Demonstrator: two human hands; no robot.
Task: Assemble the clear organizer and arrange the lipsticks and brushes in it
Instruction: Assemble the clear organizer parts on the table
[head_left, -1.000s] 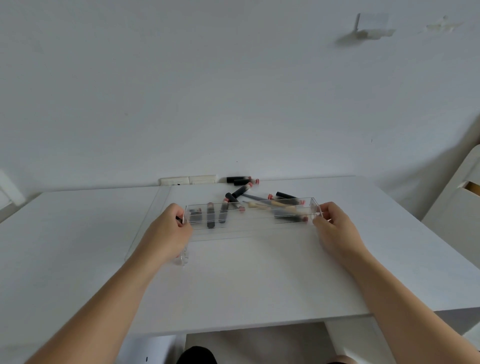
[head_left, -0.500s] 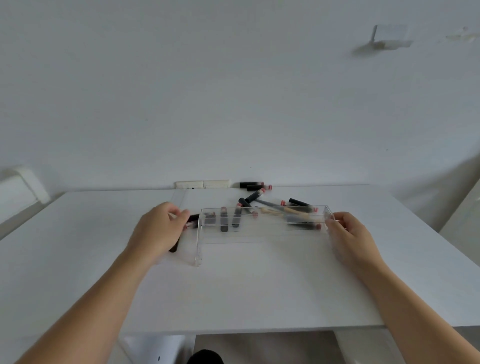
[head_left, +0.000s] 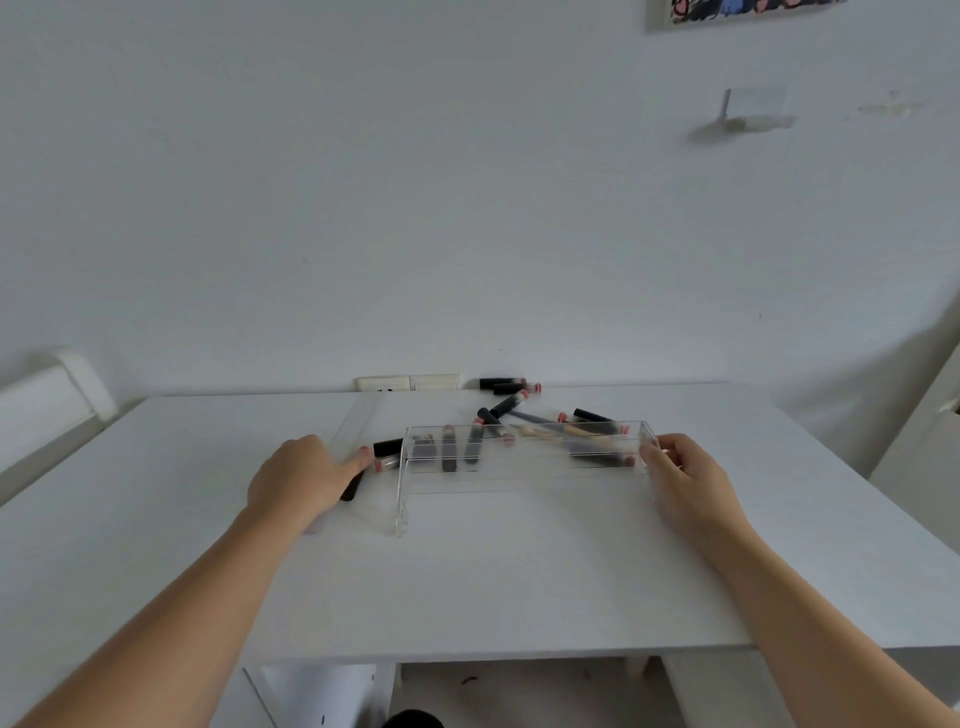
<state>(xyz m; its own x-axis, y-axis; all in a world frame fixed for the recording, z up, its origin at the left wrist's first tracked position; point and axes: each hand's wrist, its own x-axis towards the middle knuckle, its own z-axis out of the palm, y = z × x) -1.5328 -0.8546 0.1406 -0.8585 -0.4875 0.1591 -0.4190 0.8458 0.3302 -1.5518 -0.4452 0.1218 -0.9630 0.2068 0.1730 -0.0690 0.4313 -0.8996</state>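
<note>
A see-through organizer (head_left: 524, 470) stands on the table (head_left: 519, 582), lipsticks (head_left: 449, 448) blurred behind it.

White table (head_left: 493, 582), clear organizer (head_left: 524, 457) on it, lipsticks (head_left: 506, 405) scattered behind.

Two bare forearms — no sleeves, watch or rings visible — end in the left hand (head_left: 296, 480) and right hand (head_left: 688, 480), nails short and unpainted.
</note>
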